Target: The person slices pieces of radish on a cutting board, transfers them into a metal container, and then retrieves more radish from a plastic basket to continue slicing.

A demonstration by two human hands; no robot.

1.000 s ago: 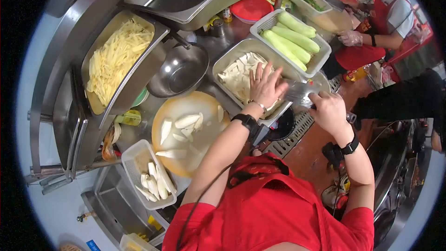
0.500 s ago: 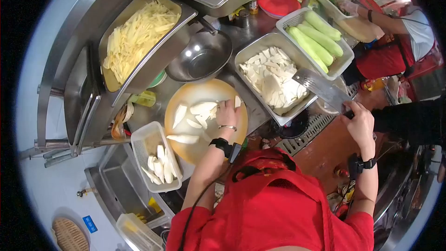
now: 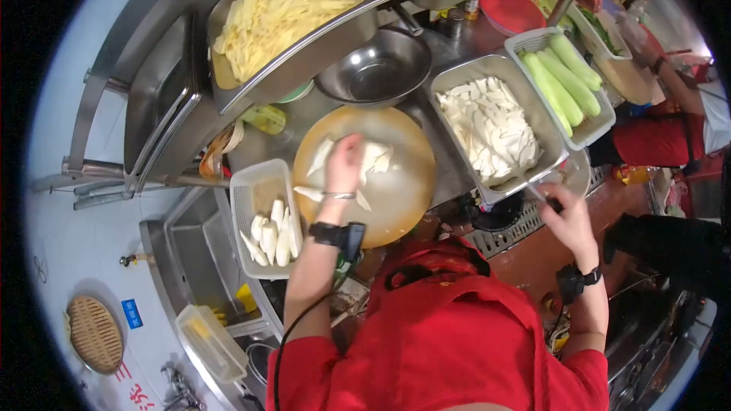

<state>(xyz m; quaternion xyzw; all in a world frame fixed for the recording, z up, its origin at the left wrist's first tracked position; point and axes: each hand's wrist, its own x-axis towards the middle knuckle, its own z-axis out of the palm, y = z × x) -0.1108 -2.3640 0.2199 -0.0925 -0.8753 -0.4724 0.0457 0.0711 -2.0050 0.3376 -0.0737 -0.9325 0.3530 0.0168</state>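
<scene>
At the left of the frame the white basket (image 3: 263, 217) of peeled pieces sits just beside the round cutting board (image 3: 396, 190), so a careless sweep could knock it toward the sink below. Your left hand (image 3: 344, 164) lies on the white vegetable pieces (image 3: 377, 158) at the board's centre, fingers curled loosely over them; they look slick and could skid. At the right, your right hand (image 3: 563, 217) grips a knife handle, blade mostly hidden under the steel tray (image 3: 487, 68) of slices, where it could snag the rim.
</scene>
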